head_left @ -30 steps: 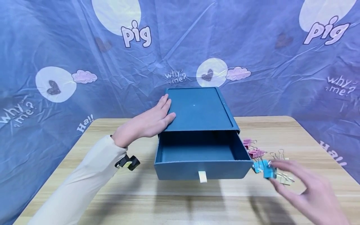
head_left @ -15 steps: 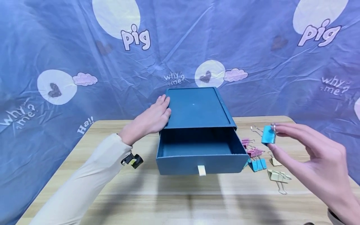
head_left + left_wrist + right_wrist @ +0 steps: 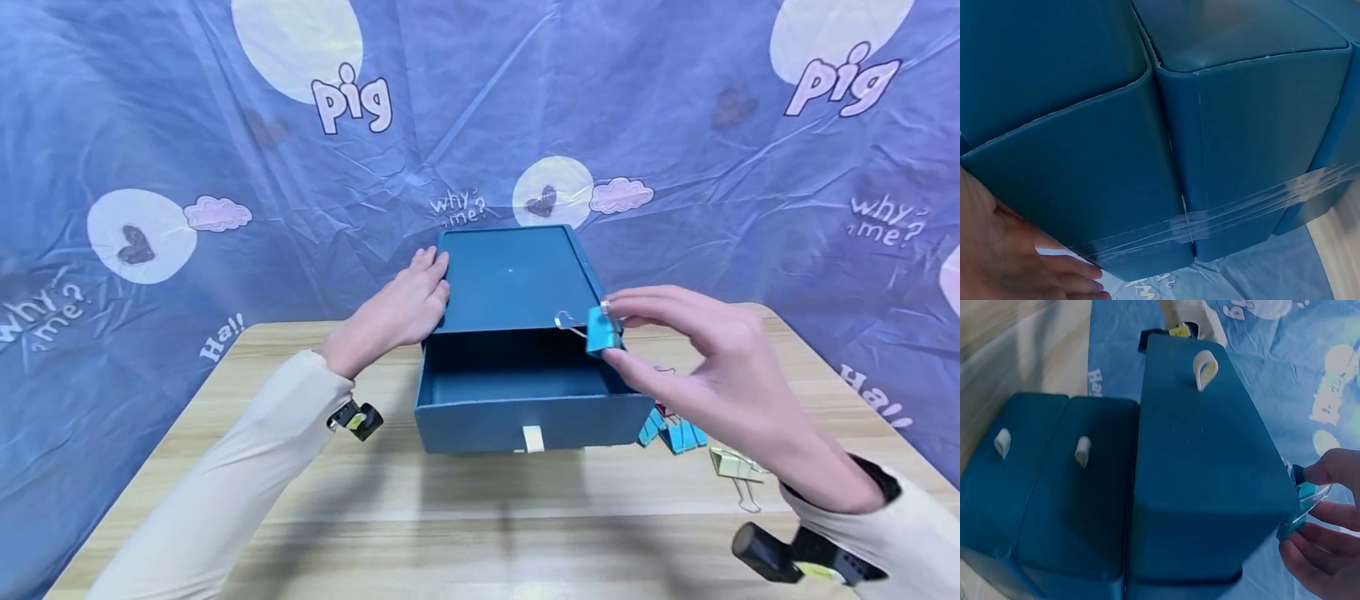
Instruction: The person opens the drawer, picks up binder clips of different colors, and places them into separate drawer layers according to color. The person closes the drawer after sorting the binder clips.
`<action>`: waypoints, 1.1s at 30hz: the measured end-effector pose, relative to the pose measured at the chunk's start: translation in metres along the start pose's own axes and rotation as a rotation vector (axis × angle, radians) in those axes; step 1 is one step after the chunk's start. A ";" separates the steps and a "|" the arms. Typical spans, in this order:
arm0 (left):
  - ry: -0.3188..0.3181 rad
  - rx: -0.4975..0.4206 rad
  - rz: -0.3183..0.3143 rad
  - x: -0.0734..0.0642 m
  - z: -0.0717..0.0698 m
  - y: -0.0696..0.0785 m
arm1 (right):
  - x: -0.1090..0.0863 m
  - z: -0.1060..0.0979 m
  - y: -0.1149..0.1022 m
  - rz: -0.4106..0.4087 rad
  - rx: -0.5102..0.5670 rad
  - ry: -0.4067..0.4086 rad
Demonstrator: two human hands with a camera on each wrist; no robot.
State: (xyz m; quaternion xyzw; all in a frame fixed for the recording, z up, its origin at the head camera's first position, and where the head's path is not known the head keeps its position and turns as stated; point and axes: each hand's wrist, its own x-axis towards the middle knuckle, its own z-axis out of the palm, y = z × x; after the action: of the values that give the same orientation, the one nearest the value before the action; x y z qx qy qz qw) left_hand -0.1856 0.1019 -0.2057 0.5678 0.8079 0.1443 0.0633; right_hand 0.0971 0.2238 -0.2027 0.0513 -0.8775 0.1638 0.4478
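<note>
A dark blue drawer cabinet (image 3: 517, 275) stands on the table with its top drawer (image 3: 472, 427) pulled out. Against the cabinet's upper left edge rests my left hand (image 3: 393, 312), fingers extended; the left wrist view shows it beside the taped side wall (image 3: 1260, 137). Between thumb and fingertips, my right hand (image 3: 720, 367) pinches a light blue binder clip (image 3: 600, 332) above the drawer's right rear part. One wire handle of the clip points left. In the right wrist view the same clip (image 3: 1304, 509) appears beside the drawer. The visible part of the drawer's inside holds nothing.
Right of the cabinet lie more blue binder clips (image 3: 682, 437) and a pale yellow binder clip (image 3: 737, 465). Pink ones are mostly hidden behind my right hand. Two closed drawers (image 3: 1079, 506) with white tabs show in the right wrist view. A printed blue cloth (image 3: 660, 100) hangs behind.
My right hand has lifted the blue binder clip from the pile at the right and carried it left, over the drawer. My left hand stays at the cabinet's left edge.
</note>
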 end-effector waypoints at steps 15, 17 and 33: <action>0.004 -0.004 -0.012 0.010 0.000 -0.004 | 0.039 0.052 -0.006 0.088 0.125 -0.376; 0.005 -0.007 -0.020 0.011 0.001 -0.004 | 0.042 0.057 -0.006 0.122 0.136 -0.421; 0.035 -0.017 0.021 0.015 -0.002 -0.005 | 0.051 0.068 -0.006 0.175 0.123 -0.595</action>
State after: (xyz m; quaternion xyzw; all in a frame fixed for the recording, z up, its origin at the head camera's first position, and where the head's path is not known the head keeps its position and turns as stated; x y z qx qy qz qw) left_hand -0.1961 0.1140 -0.2040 0.5731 0.8017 0.1615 0.0525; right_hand 0.0159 0.1986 -0.1974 0.0484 -0.9596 0.2321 0.1516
